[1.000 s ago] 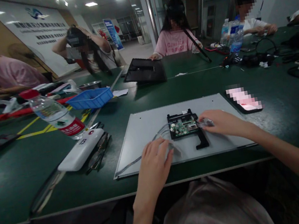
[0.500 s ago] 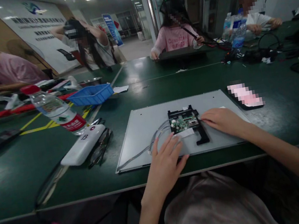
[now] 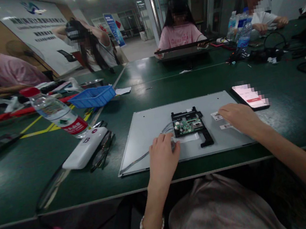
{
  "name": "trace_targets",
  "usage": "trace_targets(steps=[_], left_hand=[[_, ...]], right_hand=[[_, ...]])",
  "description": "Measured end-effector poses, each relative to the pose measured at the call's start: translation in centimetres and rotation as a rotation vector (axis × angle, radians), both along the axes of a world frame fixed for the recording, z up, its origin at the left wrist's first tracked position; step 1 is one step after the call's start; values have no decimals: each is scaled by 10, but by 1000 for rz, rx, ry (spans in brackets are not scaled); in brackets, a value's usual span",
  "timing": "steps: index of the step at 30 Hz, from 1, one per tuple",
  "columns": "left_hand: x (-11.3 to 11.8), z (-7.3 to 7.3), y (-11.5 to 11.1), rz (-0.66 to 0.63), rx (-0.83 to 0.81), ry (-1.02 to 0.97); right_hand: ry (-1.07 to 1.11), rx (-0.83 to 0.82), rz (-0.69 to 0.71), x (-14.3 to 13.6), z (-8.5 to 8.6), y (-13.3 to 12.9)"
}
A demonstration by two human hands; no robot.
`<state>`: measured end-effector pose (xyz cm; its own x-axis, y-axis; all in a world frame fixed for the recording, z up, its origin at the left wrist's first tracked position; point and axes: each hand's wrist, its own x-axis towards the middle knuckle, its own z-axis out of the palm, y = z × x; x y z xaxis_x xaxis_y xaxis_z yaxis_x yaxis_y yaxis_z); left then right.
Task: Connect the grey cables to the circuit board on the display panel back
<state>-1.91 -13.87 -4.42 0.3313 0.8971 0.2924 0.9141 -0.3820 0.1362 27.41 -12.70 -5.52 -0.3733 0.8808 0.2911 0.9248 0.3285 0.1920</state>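
Observation:
A flat grey panel (image 3: pixel 145 121) lies on the table before me. On it sits a green circuit board (image 3: pixel 187 125) in a black bracket (image 3: pixel 208 136). Grey cables (image 3: pixel 139 158) run from the board's left side to the panel's front left corner. My left hand (image 3: pixel 161 154) is closed over these cables, just left of the board, its fingers bent. My right hand (image 3: pixel 237 116) is over the panel's right part, apart from the bracket, with fingers drawn together beside a white label (image 3: pixel 216 116). Its fingertips point left; anything under them is hidden.
A phone (image 3: pixel 251 98) lies right of the panel. To the left are a white power bank (image 3: pixel 85 149), glasses (image 3: pixel 103 150), a red-capped water bottle (image 3: pixel 59 112) and a blue tray (image 3: pixel 93 97). Across the table a person in pink (image 3: pixel 181 35) holds a dark flat panel (image 3: pixel 183 50).
My right hand has moved right, away from the bracket, uncovering labels. My left hand has drawn slightly left and its spread fingers have curled in. The person opposite has tilted up a dark panel.

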Motion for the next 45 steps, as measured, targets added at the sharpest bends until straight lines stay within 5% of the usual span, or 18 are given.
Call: trace_targets(steps=[6,13,20,26,37,45], left_hand=[[-1,18,15,-20,-24,20],[-52,57,64,-25,-19,128],[-70,45,118,-152,-235,199],[-74,36,120,-107,-193,198],[-72,35,124,-13,-111,250],[-37,59,111,-101,-15,177]], right_hand=[[46,-22,-18,2,-7,3],[93,-60,-44,0,-5,6],[243,-149,85,-36,22,42],[284,-214,200,-57,17,78],[339,-196,159,-61,8,94],[242,-231,158,-65,13,103]])
